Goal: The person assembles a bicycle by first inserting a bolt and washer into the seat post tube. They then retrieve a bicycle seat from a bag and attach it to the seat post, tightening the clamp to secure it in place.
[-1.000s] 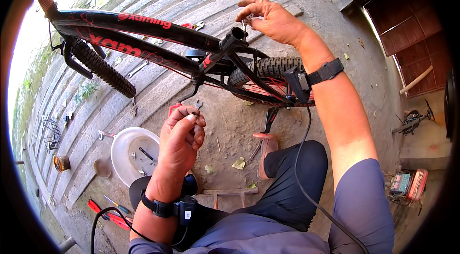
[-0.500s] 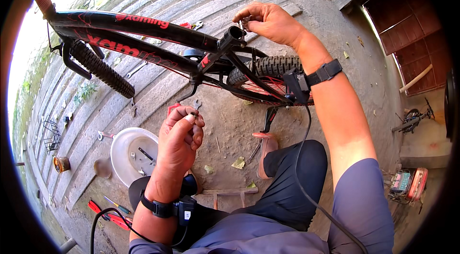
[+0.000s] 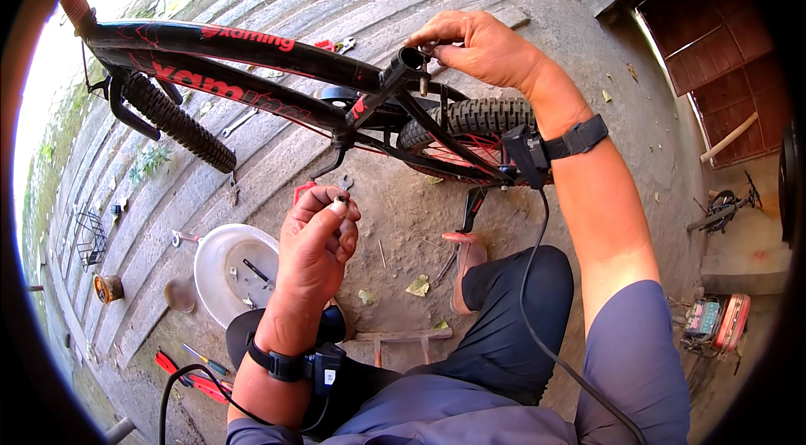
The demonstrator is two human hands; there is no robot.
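Note:
A black bicycle frame (image 3: 227, 80) with red lettering stands in front of me, its saddle off. My right hand (image 3: 491, 50) is at the open top of the seat tube (image 3: 410, 61). Thumb and fingertips pinch the end of a small metal bolt (image 3: 425, 75) at the seat clamp, against the tube's right side; the fingers partly hide it. My left hand (image 3: 317, 231) is raised over the ground, nearer to me, closed in a pinch. A tiny dark piece shows at its fingertips, too small to name.
A white basin (image 3: 220, 264) with small parts and a black tool is left of my left hand. A spanner (image 3: 345, 182) lies beyond that hand. Red-handled tools (image 3: 197, 382) and a screwdriver (image 3: 201, 357) lie lower left. The knobbly rear tyre (image 3: 478, 116) is below my right hand.
My right hand has shifted slightly right and down at the seat clamp, and more of the bolt shows beside the tube. My left hand has hardly moved.

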